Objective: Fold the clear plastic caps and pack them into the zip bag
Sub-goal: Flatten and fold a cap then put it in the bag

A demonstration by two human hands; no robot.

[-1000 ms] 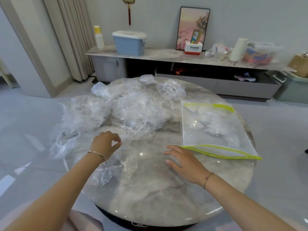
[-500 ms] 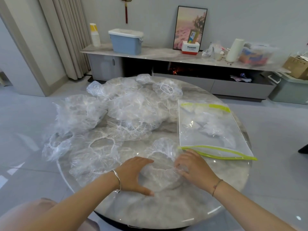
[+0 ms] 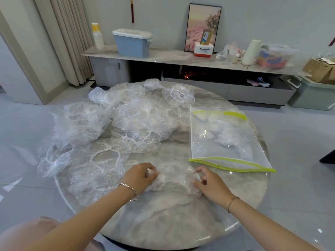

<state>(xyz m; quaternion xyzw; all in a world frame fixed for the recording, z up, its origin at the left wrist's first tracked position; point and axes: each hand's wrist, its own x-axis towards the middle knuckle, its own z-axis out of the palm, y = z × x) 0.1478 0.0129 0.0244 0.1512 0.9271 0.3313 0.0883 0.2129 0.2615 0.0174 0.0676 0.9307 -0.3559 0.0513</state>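
Pinching one clear plastic cap (image 3: 174, 178) at opposite edges, left hand (image 3: 140, 175) and right hand (image 3: 210, 183) curled into the film; we judge this spreads it for folding. It lies on the counter (image 3: 163, 223) just before the zip bag (image 3: 223, 138), keeping transfer short; loose caps (image 3: 126, 120) heaped left of the bag.

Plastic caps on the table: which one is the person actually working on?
The cap nearest the person, pinched at its edges by both the left hand and right hand. The other caps lie untouched farther back.
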